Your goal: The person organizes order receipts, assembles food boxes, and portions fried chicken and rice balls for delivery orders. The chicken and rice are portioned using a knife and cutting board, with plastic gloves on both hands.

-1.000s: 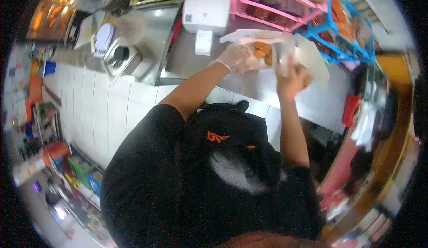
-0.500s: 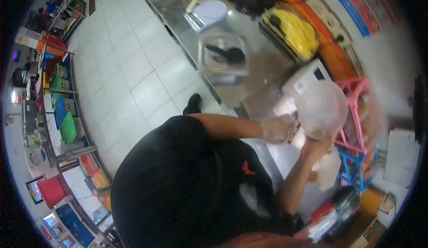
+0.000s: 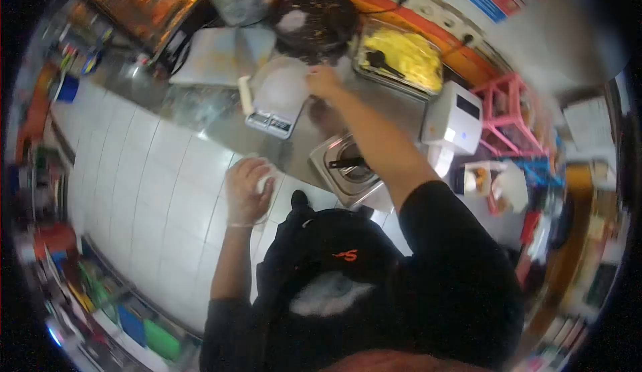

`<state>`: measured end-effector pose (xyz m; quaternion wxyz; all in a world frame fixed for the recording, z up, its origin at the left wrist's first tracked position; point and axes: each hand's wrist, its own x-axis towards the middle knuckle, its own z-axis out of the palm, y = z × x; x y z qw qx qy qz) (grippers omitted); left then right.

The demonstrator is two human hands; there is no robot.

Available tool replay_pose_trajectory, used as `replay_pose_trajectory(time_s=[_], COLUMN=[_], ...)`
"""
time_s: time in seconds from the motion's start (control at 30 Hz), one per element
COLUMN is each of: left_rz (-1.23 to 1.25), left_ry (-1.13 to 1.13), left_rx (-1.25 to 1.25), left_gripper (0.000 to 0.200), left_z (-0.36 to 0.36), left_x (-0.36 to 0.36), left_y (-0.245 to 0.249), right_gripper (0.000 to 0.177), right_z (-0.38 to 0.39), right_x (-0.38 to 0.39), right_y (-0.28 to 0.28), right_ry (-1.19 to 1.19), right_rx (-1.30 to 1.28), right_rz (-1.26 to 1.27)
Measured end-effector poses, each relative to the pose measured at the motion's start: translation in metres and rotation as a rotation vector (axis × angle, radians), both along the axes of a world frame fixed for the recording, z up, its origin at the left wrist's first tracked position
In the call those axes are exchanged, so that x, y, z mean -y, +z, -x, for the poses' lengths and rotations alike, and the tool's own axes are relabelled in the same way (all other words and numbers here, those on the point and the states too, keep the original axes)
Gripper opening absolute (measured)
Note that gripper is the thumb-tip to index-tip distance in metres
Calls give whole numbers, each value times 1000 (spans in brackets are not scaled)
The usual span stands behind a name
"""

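Note:
My right hand (image 3: 324,82) grips the rim of a translucent plastic bowl (image 3: 284,83) over the kitchen scale (image 3: 269,123). Motion blurs the bowl, which covers the scale's platform in this view. In a clear plastic glove, my left hand (image 3: 250,190) is raised before the counter's edge, fingers curved and thumb apart. Between that thumb and the fingers shows a pale patch, with no clear object there. Just left of the scale is a knife (image 3: 245,94) with a cream handle, its blade on a white cutting board (image 3: 207,58).
A steel container (image 3: 328,155) with a black-handled utensil stands near the counter's front edge. Behind it are a tray of yellow food (image 3: 404,54) and a dark round pan (image 3: 314,21). To the right stand a white box-shaped device (image 3: 453,118) and a pink rack (image 3: 511,114).
The view has swung left along the counter. My right hand has carried the bowl from beside the pink rack to the scale. My left hand has moved away from the bowl, its fingers loosened.

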<state>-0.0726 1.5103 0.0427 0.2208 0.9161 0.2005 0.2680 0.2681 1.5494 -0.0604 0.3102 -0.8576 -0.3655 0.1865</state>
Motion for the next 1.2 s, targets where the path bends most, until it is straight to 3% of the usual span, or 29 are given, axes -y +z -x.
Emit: replay_pose_trajectory(time_s=[0.07, 0.13, 0.27, 0.3, 0.37, 0.47, 0.57, 0.7, 0.8, 0.97, 1.07, 1.17, 1.2], left_rz=[-1, -25, 27, 21, -39, -73, -199, -324, -146, 75, -110, -259, -245], left_ry=[-23, -5, -176, -193, -272, -416, -318, -367, -307, -247, -306, -482, -489], left_rx=[-8, -9, 83, 68, 33, 111, 109, 45, -183, -270, -277, -248, -255], left_gripper=[24, 21, 19, 19, 17, 16, 13, 10, 23, 25, 26, 39, 39], left_z=[-6, -17, -64, -80, -115, -177, -231, -296, -333, -396, -423, -453, -462], left_x=[-11, -22, -34, -36, -36, -43, -43, -51, -60, -89, -96, -113, -113], left_y=[1, 4, 9, 12, 13, 10, 11, 18, 17, -4, -1, -21, -24], right_gripper=[37, 30, 26, 26, 24, 21, 19, 16, 17, 11, 13, 21, 22], right_z=[-1, -9, -84, -94, -109, -120, -135, -147, -151, -162, -151, -126, -117], right_x=[12, 34, 95, 108, 128, 140, 146, 153, 155, 153, 146, 140, 134], right_y=[27, 56, 66, 67, 74, 63, 58, 48, 47, 42, 49, 52, 48], right_ry=[-89, -98, -181, -198, -7, 78, 125, 209, 305, 209, 168, 202, 75], right_rx=[-29, 65, 593, 576, 613, 672, 735, 848, 814, 740, 718, 686, 582], right_rz=[31, -107, 277, 276, 629, 600, 564, 433, 393, 382, 362, 276, 276])
